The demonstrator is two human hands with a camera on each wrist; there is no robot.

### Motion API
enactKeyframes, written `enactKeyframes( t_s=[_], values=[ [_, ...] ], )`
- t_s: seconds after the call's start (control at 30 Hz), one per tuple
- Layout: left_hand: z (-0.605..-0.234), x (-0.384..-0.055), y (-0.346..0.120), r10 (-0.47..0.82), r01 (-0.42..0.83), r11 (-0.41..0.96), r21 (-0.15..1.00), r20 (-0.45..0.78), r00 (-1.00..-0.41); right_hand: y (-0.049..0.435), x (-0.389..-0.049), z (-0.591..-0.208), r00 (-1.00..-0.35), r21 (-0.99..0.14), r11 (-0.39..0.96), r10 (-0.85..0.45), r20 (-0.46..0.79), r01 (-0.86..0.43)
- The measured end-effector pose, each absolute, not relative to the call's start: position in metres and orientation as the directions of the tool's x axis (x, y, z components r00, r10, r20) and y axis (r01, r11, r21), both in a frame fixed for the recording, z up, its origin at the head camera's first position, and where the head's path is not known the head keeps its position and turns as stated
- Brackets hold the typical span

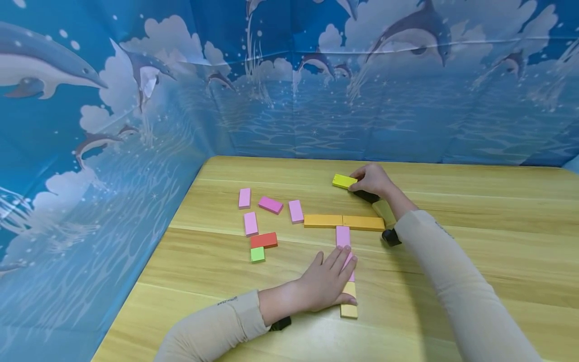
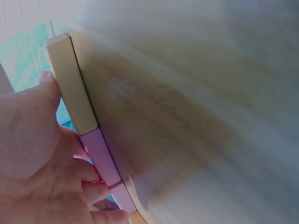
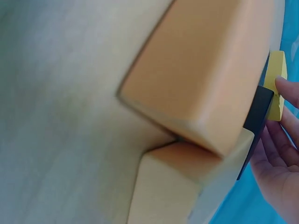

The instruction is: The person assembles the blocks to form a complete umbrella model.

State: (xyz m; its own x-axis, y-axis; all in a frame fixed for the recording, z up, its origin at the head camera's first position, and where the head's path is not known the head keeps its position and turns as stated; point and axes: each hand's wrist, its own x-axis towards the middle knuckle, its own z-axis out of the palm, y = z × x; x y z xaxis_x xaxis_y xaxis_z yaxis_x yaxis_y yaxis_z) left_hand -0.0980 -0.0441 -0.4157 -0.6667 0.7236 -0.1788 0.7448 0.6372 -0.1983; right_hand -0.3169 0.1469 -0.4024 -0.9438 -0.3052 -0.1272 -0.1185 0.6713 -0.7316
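My right hand (image 1: 373, 180) pinches a yellow block (image 1: 344, 181) between thumb and fingers at the far part of the table. The yellow block meets the end of a black block (image 3: 258, 112), which runs on to a tan block (image 1: 383, 212) beside two orange blocks (image 1: 323, 221) laid end to end. My left hand (image 1: 326, 282), fingers straight, rests over a column of pink blocks (image 1: 343, 236) and a cream block (image 1: 349, 311) that leads down from the orange row. In the left wrist view its thumb and fingers touch the column's side. Part of the column is hidden under it.
Left of the orange row lie several loose pink blocks (image 1: 244, 198), a magenta block (image 1: 270, 205), a red block (image 1: 264, 240) and a green block (image 1: 257, 254). The wooden table (image 1: 497, 241) meets a blue dolphin-printed curtain (image 1: 316, 125) at the back and left.
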Motion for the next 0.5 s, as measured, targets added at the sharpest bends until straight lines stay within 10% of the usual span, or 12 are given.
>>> enactKeyframes(
  t_s=[0.5],
  values=[
    [-0.4180,-0.0986,-0.0441,0.730,0.745,0.631,-0.218,-0.160,-0.665,0.1487,-0.3197,-0.4066,-0.937,-0.710,0.690,-0.323,-0.132,-0.138]
  ],
)
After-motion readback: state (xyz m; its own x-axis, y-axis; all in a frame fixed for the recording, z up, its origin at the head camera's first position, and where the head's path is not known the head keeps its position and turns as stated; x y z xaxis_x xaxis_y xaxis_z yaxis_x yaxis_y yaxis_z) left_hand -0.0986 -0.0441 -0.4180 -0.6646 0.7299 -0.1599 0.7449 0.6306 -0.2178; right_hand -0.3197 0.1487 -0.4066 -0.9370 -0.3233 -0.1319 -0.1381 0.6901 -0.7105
